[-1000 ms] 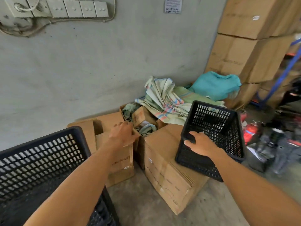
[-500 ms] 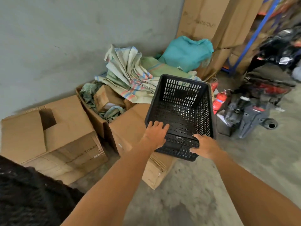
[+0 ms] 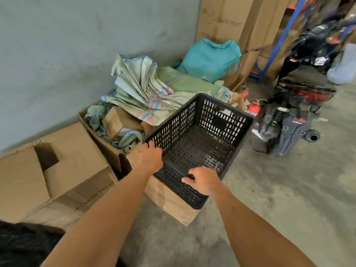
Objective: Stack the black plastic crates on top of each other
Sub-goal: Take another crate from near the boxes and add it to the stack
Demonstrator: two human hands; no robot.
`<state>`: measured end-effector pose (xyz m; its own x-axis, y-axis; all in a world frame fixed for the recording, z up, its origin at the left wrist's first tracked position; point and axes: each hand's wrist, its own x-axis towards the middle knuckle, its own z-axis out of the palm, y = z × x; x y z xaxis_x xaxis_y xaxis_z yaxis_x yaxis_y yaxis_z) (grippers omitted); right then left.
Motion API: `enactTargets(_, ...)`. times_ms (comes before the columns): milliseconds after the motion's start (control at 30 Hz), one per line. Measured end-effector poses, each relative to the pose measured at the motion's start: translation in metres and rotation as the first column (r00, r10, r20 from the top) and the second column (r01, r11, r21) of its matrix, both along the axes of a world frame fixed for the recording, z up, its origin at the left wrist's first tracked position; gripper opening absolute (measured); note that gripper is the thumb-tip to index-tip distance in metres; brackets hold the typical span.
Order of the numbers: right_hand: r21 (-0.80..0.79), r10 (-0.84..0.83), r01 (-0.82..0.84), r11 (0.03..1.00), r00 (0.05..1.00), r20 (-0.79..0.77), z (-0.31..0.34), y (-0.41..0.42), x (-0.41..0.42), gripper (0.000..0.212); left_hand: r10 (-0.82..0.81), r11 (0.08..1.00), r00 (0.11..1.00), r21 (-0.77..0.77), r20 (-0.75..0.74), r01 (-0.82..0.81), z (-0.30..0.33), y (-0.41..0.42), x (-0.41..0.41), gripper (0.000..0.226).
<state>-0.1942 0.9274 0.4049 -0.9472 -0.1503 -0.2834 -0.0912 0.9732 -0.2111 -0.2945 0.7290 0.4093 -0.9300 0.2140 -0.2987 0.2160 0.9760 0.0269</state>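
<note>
Crate (image 3: 200, 143), black, perforated, empty, apparently tilted; left hand (image 3: 149, 158) and right hand (image 3: 202, 182) grip its rim.

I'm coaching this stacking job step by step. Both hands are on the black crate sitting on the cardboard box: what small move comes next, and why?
Probably lift the crate straight up off the cardboard box. The left hand grips its left rim and the right hand its near rim, and it looks empty. The dark mesh at lower left may be the other crate.

Left hand (image 3: 149, 159) now on crate (image 3: 200, 143) rim w/ right hand (image 3: 202, 181); crate tilted up.
</note>
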Motion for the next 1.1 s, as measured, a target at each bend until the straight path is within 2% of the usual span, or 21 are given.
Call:
enactTargets(33,-0.028,-0.003,0.003,1.0,1.0,0.004,-0.003,-0.027,-0.002,0.042,0.149,0.979,0.986,0.13,0.068,-0.157,0.001,-0.016,-0.002,0.046)
enactTargets(67,-0.049,-0.013,0.013,0.999,1.0,0.0,-0.005,-0.053,-0.005,0.039,0.275,0.909,0.945,0.273,0.178,-0.316,0.003,-0.031,-0.003,0.052)
enactTargets(133,-0.071,-0.05,0.048,0.996,0.998,-0.029,-0.006,-0.097,-0.011,0.036,0.398,0.653,0.801,0.475,0.447,-0.589,0.007,-0.056,-0.007,0.054)
enactTargets(167,-0.078,-0.067,0.064,0.995,0.997,-0.043,-0.006,-0.114,-0.015,0.036,0.411,0.533,0.727,0.501,0.55,-0.682,0.009,-0.066,-0.006,0.049)
enactTargets(200,-0.086,-0.08,0.076,0.993,0.996,-0.048,-0.006,-0.129,-0.018,0.037,0.412,0.471,0.685,0.503,0.601,-0.724,0.009,-0.073,-0.006,0.043)
enactTargets(300,-0.14,-0.106,0.107,0.984,0.994,0.018,-0.005,-0.156,-0.025,0.037,0.414,0.414,0.676,0.536,0.61,-0.736,-0.001,-0.085,-0.005,0.03)
enactTargets(367,-0.23,-0.103,0.126,0.965,0.989,0.107,-0.004,-0.155,-0.029,0.036,0.418,0.378,0.679,0.564,0.604,-0.734,-0.005,-0.089,-0.008,0.027)
enactTargets(433,-0.337,-0.105,0.168,0.926,0.975,0.197,0.001,-0.139,-0.034,0.041,0.426,0.425,0.7,0.556,0.573,-0.714,-0.004,-0.091,-0.014,0.02)
enactTargets(500,-0.382,-0.121,0.196,0.903,0.97,0.21,0.006,-0.112,-0.04,0.042,0.437,0.539,0.749,0.522,0.498,-0.661,-0.002,-0.089,-0.022,0.015)
enactTargets(600,-0.323,-0.217,0.243,0.915,0.969,0.114,0.01,-0.059,-0.061,0.04,0.422,0.708,0.83,0.439,0.364,-0.553,0.004,-0.089,-0.041,0.014)
enactTargets(733,-0.178,-0.357,0.346,0.921,0.934,-0.033,0.015,0.026,-0.098,0.052,0.456,0.81,0.856,0.286,0.242,-0.512,0.005,-0.104,-0.073,0.018)
enactTargets(800,-0.109,-0.417,0.405,0.908,0.899,-0.134,0.015,0.064,-0.115,0.058,0.513,0.814,0.845,0.227,0.152,-0.535,-0.005,-0.108,-0.084,0.036)
enactTargets(867,-0.043,-0.465,0.463,0.885,0.876,-0.127,0.01,0.098,-0.13,0.067,0.581,0.789,0.812,0.207,0.053,-0.578,-0.019,-0.106,-0.085,0.056)
enactTargets(933,-0.033,-0.498,0.498,0.867,0.867,-0.02,-0.001,0.121,-0.142,0.076,0.575,0.804,0.817,0.206,-0.035,-0.557,-0.033,-0.104,-0.085,0.061)
enactTargets(1000,-0.024,-0.472,0.474,0.88,0.88,0.055,-0.014,0.132,-0.149,0.078,0.604,0.775,0.794,0.287,-0.07,-0.564,-0.042,-0.104,-0.088,0.07)
enactTargets(1100,-0.005,-0.422,0.422,0.907,0.906,-0.047,-0.033,0.137,-0.153,0.074,0.587,0.789,0.801,0.305,-0.117,-0.534,-0.051,-0.106,-0.09,0.072)
